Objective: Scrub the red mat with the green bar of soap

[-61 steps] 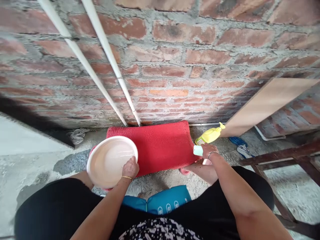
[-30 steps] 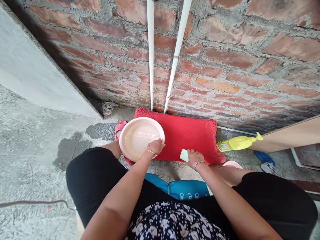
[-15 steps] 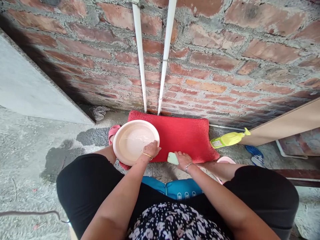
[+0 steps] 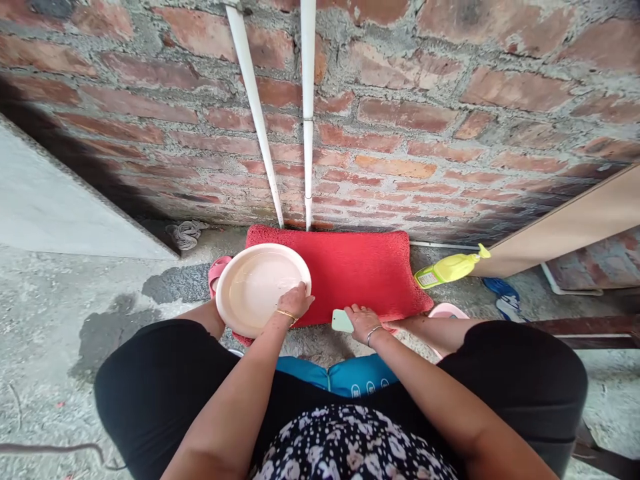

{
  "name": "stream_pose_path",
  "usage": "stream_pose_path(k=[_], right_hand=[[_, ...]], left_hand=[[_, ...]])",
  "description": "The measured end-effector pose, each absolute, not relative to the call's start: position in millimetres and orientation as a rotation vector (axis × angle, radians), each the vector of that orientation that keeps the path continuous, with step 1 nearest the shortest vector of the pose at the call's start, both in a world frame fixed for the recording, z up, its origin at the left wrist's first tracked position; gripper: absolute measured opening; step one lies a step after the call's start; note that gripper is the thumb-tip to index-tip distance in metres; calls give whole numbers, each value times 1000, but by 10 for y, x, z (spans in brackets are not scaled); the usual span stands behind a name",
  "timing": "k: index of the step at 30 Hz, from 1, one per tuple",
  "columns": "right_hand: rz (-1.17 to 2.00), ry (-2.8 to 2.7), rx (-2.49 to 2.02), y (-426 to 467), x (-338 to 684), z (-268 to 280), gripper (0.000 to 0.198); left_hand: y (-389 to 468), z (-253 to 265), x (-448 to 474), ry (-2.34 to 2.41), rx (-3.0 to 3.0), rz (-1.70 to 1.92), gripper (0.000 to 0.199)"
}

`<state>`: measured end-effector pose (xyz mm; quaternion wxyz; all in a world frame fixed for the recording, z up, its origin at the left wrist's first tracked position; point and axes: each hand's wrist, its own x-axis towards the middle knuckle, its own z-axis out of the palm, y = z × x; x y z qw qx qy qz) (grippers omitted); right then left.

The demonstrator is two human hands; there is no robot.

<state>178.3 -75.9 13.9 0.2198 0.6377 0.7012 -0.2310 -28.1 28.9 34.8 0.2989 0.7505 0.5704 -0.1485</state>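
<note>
A: The left hand is at the near right side of a pale round basin. What lies around it?

B: A red mat stretches along the foot of a brick wall. The basin, with water in it, overlaps the mat's left end and hides that part. Whether it rests there, I can't tell.

A: And further out?

B: A yellow pump bottle is just beside the mat's right end, near a tan board. Two white pipes run down the wall behind the mat. A crumpled gray cloth lies on the floor to the left, near a pale slab. Between the knees sits a blue bag, partly covered by the forearms.

A: How are the hands?

B: The left is curled over the basin's rim, gripping it; its fingertips are hard to make out. The right hand is pinched around one end of a flat, pale green block, at the mat's near edge.
</note>
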Motion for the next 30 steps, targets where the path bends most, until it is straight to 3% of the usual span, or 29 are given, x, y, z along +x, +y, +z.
stream_pose_path(k=[10,15,22,30], right_hand=[[-468,1464,1858,-965,2990,397,39],[-534,1743,1898,-674,2310,356,49],[-746,2029,1866,-108,1150,103,77],[-589,1777,2000,-402,2365,146,69]], left_hand=[[285,433,-209,1489,2023,-448,38],[296,443,-225,1518,2000,-427,41],[294,509,-241,1552,2014,-402,47],[299,533,-201,1545,2009,-431,46]])
